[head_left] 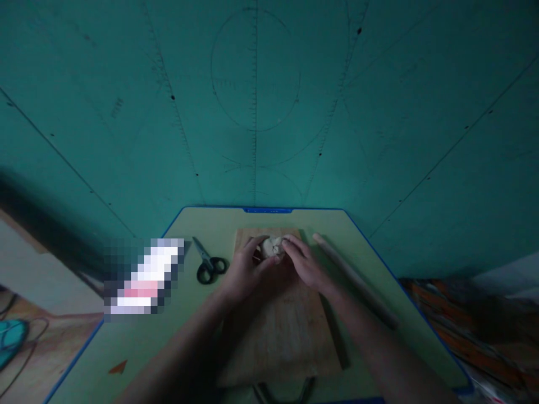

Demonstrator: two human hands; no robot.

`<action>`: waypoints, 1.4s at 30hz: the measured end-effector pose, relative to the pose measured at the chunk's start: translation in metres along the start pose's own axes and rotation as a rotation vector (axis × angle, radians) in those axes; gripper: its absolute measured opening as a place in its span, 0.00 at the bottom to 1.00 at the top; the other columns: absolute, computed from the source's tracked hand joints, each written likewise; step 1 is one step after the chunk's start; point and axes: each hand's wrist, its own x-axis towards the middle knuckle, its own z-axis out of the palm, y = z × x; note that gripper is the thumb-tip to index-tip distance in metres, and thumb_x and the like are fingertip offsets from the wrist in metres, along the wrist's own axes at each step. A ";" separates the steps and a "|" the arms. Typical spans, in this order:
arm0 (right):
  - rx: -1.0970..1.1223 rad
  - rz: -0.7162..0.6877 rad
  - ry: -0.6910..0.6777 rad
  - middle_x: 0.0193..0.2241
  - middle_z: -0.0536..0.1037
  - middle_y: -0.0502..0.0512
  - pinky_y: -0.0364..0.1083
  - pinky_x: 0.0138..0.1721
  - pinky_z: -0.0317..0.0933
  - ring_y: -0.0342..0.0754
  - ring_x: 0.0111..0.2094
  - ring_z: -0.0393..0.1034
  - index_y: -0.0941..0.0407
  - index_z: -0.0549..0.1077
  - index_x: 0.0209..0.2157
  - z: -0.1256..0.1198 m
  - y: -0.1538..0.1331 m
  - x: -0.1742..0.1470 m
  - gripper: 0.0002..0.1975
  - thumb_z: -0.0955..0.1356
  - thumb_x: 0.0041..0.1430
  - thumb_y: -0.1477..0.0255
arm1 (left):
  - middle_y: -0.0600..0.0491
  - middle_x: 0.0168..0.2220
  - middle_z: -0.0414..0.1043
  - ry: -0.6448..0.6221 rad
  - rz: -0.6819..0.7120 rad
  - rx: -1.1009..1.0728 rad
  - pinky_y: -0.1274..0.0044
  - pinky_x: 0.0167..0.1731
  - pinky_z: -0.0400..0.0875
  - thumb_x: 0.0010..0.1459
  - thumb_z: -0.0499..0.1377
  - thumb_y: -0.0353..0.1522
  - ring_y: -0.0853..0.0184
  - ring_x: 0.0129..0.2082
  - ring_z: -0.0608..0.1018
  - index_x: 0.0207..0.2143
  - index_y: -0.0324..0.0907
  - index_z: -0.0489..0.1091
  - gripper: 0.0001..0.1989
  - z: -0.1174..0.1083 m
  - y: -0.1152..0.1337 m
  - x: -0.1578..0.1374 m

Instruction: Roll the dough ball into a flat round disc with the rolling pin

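Note:
A pale, cracked lump of dough point(272, 247) sits between both hands above the far part of a wooden board point(290, 325). My left hand point(244, 270) curves round its left side, thumb at the near edge. From the right, my right hand point(306, 262) presses its fingertips onto the lump, pinching its edge. The fingers hide part of the dough, and whether it touches the board I cannot tell. Scissors point(208, 266) with black handles lie left of my left hand. Right of the board lies a long wooden rolling stick point(353, 278).
The table point(168, 342) is pale green with a blue rim and stands against a green wall point(278, 112) with drawn lines. At its left is a pixelated, bright object point(145, 278). A small orange scrap point(118, 367) lies near the front left. A dark handle point(284, 395) shows below the board.

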 end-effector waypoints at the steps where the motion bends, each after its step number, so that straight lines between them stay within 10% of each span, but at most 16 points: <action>1: 0.022 -0.009 -0.005 0.41 0.77 0.51 0.50 0.50 0.61 0.50 0.47 0.70 0.50 0.70 0.39 0.002 -0.002 -0.001 0.14 0.59 0.65 0.59 | 0.46 0.45 0.74 0.010 0.000 -0.061 0.73 0.36 0.72 0.53 0.64 0.40 0.62 0.37 0.77 0.52 0.41 0.70 0.24 0.002 0.000 0.000; 15: 0.244 0.061 0.004 0.42 0.78 0.54 0.52 0.49 0.65 0.52 0.48 0.72 0.50 0.72 0.39 0.006 0.011 0.004 0.13 0.62 0.64 0.58 | 0.49 0.43 0.74 -0.053 0.100 -0.090 0.72 0.40 0.74 0.54 0.61 0.33 0.64 0.38 0.78 0.52 0.43 0.65 0.22 0.007 -0.018 0.002; 25: -0.074 -0.163 -0.128 0.54 0.74 0.56 0.51 0.53 0.63 0.50 0.54 0.69 0.49 0.67 0.54 0.000 -0.005 -0.008 0.22 0.70 0.58 0.67 | 0.47 0.47 0.73 -0.017 0.046 -0.155 0.68 0.45 0.74 0.57 0.59 0.42 0.61 0.45 0.78 0.46 0.42 0.64 0.19 0.000 -0.013 0.005; 29: -0.375 -0.071 -0.158 0.60 0.68 0.58 0.53 0.54 0.61 0.55 0.57 0.66 0.46 0.57 0.64 -0.029 -0.006 -0.007 0.39 0.74 0.53 0.65 | 0.49 0.43 0.74 0.007 0.082 0.102 0.69 0.41 0.75 0.55 0.60 0.40 0.61 0.42 0.79 0.46 0.43 0.67 0.17 0.003 -0.022 0.005; 34: -0.808 0.269 0.140 0.51 0.75 0.66 0.49 0.45 0.62 0.56 0.51 0.71 0.58 0.71 0.51 -0.083 -0.005 0.001 0.21 0.66 0.62 0.61 | 0.43 0.50 0.72 -0.068 0.255 0.329 0.67 0.47 0.73 0.60 0.56 0.38 0.58 0.48 0.77 0.48 0.41 0.71 0.16 0.006 -0.015 0.000; 42: -0.926 0.546 -0.030 0.36 0.80 0.62 0.47 0.30 0.56 0.56 0.37 0.75 0.57 0.75 0.36 -0.097 0.008 0.002 0.11 0.68 0.56 0.64 | 0.43 0.45 0.74 -0.067 0.229 0.411 0.66 0.47 0.73 0.62 0.55 0.39 0.59 0.44 0.78 0.50 0.40 0.74 0.19 -0.003 -0.016 0.006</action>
